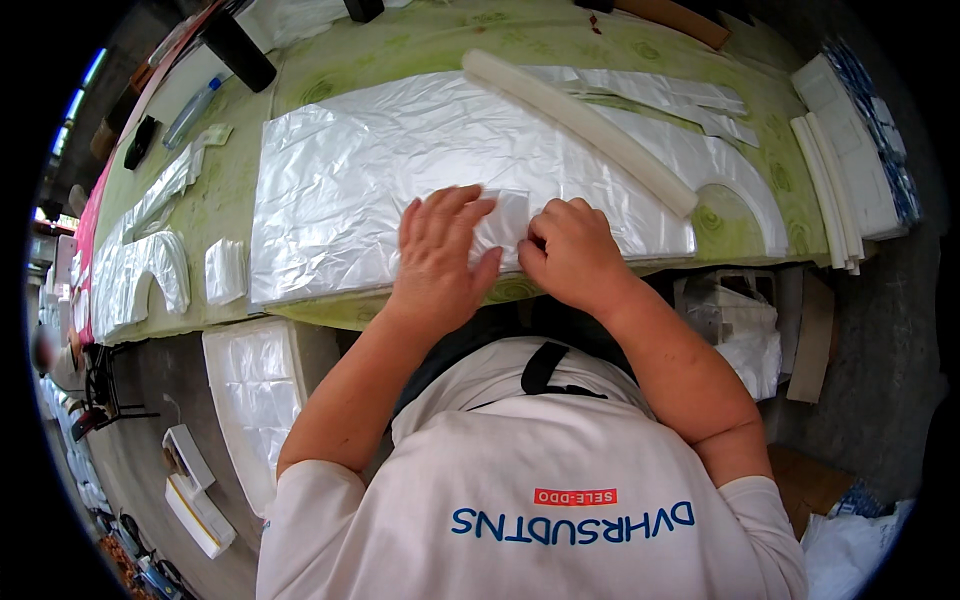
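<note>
A small folded piece of clear plastic film (510,212) lies between my hands, near the front edge of a large stack of shiny, crinkled plastic sheets (330,190). My left hand (440,255) rests over its left side, palm down with the fingers apart. At its right edge, my right hand (575,250) is closed, thumb and fingers curled together in a pinch on the film's edge. The exact contact is partly hidden by the fingers. A long, whitish roll (580,130) lies slantwise across the sheets beyond my right hand.
Left of the sheets are a small folded plastic stack (225,272), curved film pieces (160,270), a clear bottle (192,112) and a black cylinder (238,52). White rolls (828,190) lie at the table's right end. A white bin (255,390) holding plastic packs stands below the front edge.
</note>
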Action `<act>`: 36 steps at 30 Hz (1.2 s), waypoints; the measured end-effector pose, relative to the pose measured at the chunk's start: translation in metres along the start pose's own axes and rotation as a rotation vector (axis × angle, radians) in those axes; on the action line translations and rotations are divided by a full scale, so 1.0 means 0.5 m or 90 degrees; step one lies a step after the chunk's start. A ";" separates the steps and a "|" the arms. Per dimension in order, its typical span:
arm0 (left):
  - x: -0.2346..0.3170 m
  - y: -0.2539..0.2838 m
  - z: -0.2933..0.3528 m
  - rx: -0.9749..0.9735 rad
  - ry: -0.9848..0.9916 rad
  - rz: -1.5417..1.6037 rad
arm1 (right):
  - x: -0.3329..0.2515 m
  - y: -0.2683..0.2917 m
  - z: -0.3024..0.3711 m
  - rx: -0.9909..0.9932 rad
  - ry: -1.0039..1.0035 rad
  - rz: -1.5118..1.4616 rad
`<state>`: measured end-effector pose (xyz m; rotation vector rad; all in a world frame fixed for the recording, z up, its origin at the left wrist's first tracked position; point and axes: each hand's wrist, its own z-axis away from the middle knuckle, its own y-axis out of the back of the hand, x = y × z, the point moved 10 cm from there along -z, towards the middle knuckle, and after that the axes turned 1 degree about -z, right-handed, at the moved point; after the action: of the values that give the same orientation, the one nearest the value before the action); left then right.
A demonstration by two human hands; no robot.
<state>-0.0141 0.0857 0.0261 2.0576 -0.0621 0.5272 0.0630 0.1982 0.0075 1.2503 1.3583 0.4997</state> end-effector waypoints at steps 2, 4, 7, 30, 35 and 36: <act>0.005 -0.047 -0.003 -0.116 -0.004 -0.073 | 0.012 -0.001 -0.006 -0.044 -0.064 -0.032; -0.005 -0.077 -0.004 -0.220 0.011 -0.100 | 0.021 -0.001 -0.007 -0.042 -0.102 -0.073; 0.011 -0.044 -0.009 -0.146 -0.011 -0.112 | 0.025 0.003 -0.003 -0.016 -0.115 -0.116; 0.031 -0.166 0.255 -0.062 0.773 1.014 | 0.013 -0.073 0.185 0.004 -0.323 -0.613; 0.005 -0.082 0.233 0.109 0.505 0.904 | 0.019 -0.060 0.183 0.107 -0.280 -0.631; 0.007 -0.100 0.245 0.068 0.499 0.965 | 0.006 -0.064 0.176 0.086 -0.267 -0.633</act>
<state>0.0438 0.0104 -0.0661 1.4018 -1.1645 2.1962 0.1309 0.1576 -0.0429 0.5899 1.4567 -0.5266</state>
